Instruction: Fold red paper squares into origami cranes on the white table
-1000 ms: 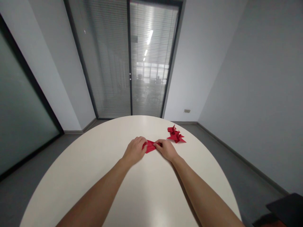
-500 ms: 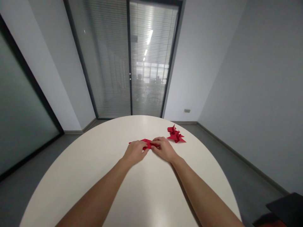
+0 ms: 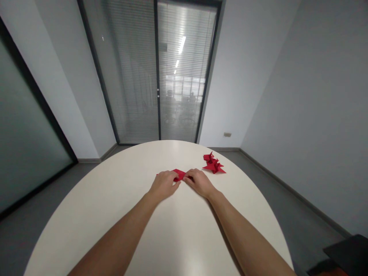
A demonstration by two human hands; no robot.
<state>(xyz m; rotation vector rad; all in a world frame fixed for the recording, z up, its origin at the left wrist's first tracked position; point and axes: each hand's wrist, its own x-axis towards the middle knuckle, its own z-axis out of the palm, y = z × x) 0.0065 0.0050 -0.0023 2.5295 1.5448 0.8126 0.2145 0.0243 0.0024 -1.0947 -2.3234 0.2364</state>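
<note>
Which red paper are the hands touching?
The flat red paper in the middle of the table, under the fingers of the left hand and right hand. The pile of folded red shapes lies apart to the right, untouched.

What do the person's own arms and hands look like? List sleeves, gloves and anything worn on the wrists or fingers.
Both arms are bare: the left forearm and the right forearm show no sleeve anywhere in the picture. The left hand and the right hand wear no gloves. No watch, strap or bracelet shows at either wrist. The fingers are too small in the picture to rule out a ring.
</note>
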